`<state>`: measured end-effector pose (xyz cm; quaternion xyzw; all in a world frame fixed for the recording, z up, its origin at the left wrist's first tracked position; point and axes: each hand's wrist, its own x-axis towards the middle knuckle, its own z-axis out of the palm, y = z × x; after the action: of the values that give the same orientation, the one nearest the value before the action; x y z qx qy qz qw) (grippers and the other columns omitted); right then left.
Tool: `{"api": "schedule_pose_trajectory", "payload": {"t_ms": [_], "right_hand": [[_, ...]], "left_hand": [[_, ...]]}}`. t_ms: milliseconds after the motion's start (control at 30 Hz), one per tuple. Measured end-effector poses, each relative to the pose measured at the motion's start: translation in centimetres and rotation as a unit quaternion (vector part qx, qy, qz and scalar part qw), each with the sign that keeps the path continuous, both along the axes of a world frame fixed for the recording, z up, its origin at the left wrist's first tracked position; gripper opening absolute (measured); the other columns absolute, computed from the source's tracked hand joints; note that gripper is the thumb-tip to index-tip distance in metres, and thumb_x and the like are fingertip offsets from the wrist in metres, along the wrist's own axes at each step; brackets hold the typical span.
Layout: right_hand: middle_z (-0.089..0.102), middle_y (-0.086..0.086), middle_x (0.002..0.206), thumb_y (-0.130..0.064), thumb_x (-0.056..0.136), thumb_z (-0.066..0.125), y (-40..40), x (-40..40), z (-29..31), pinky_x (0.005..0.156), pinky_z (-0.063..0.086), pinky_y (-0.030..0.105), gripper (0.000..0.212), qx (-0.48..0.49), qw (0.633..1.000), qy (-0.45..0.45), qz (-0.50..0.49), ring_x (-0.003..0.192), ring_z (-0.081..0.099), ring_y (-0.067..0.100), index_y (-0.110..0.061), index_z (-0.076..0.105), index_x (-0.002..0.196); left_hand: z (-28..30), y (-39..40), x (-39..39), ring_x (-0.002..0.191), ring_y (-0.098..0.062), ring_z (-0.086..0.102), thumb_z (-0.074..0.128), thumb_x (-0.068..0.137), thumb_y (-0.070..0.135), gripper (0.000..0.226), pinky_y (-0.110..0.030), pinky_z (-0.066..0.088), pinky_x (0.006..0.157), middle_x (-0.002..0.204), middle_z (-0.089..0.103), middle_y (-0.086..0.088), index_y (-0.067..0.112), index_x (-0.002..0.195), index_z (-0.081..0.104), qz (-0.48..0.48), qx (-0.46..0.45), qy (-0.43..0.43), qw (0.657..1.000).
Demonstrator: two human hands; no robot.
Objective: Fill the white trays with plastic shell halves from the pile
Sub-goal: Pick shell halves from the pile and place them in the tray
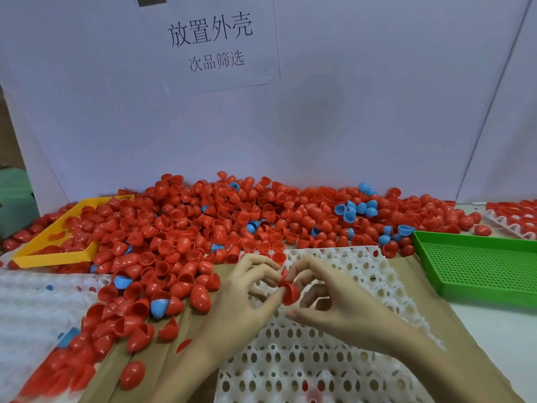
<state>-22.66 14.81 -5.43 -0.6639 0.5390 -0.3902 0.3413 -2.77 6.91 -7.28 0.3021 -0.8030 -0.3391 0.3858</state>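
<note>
The left hand (pixel 244 289) and right hand (pixel 325 295) meet over the far half of the white tray (pixel 363 274) at the bench's near edge, both pinching one red shell half (pixel 290 292) between their fingertips. The shell hangs just above the tray's empty cups, equally close to either hand. The pile (pixel 232 216) lies beyond, toward the far-left.
</note>
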Motion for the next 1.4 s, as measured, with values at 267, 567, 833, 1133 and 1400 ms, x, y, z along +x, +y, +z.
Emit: {"api": "schedule_pose_trajectory", "payload": {"t_ms": [267,567,833,1133,1400], "right_hand": [[0.067,-0.006,0.073,-0.03,0.107,0.057,-0.4,-3.2,-0.2,0.059,0.047,0.014,0.011,0.025,0.968,0.231,-0.089,0.066,0.063,0.0,-0.031,0.064,0.115],[0.069,-0.013,0.07,-0.03,0.105,0.061,-0.9,-4.8,-0.4,0.058,0.05,0.019,0.011,0.058,0.983,0.166,-0.059,0.059,0.062,0.004,-0.033,0.072,0.105],[0.069,-0.01,0.07,-0.031,0.105,0.061,-1.1,-5.0,-0.5,0.058,0.052,0.021,0.013,0.053,0.985,0.154,-0.06,0.059,0.062,0.005,-0.031,0.074,0.104],[0.067,-0.009,0.068,-0.028,0.105,0.059,-1.2,-5.0,-0.7,0.058,0.051,0.021,0.015,0.056,0.984,0.154,-0.063,0.058,0.06,0.004,-0.029,0.074,0.104],[0.068,-0.006,0.071,-0.029,0.105,0.059,-1.3,-4.9,-0.7,0.058,0.048,0.019,0.015,0.056,0.983,0.16,-0.066,0.061,0.061,0.002,-0.028,0.074,0.106]], "left_hand": [[1.1,-2.7,-1.0,0.089,-0.004,0.066,0.076,0.095,0.022,0.009,-0.018,0.056,0.076,0.105,0.061,0.019,0.023,0.103,0.078,0.089,-0.138,-0.073,0.984],[1.1,-8.3,-6.5,0.109,-0.009,0.055,0.066,0.102,0.032,0.023,-0.026,0.054,0.085,0.117,0.056,0.008,0.017,0.116,0.075,0.086,-0.23,-0.234,0.941],[0.7,-7.9,-7.6,0.116,-0.013,0.052,0.056,0.104,0.025,0.028,-0.03,0.045,0.102,0.125,0.059,0.003,0.017,0.129,0.067,0.075,-0.272,-0.275,0.919],[3.2,-12.6,-12.3,0.136,-0.026,0.038,0.053,0.105,0.04,0.038,-0.043,0.032,0.114,0.146,0.051,-0.004,0.019,0.133,0.066,0.078,-0.238,-0.415,0.875],[0.4,-15.1,-12.7,0.135,-0.021,0.038,0.053,0.107,0.038,0.032,-0.038,0.022,0.107,0.147,0.053,0.01,0.022,0.127,0.071,0.058,-0.123,-0.315,0.939]]}}
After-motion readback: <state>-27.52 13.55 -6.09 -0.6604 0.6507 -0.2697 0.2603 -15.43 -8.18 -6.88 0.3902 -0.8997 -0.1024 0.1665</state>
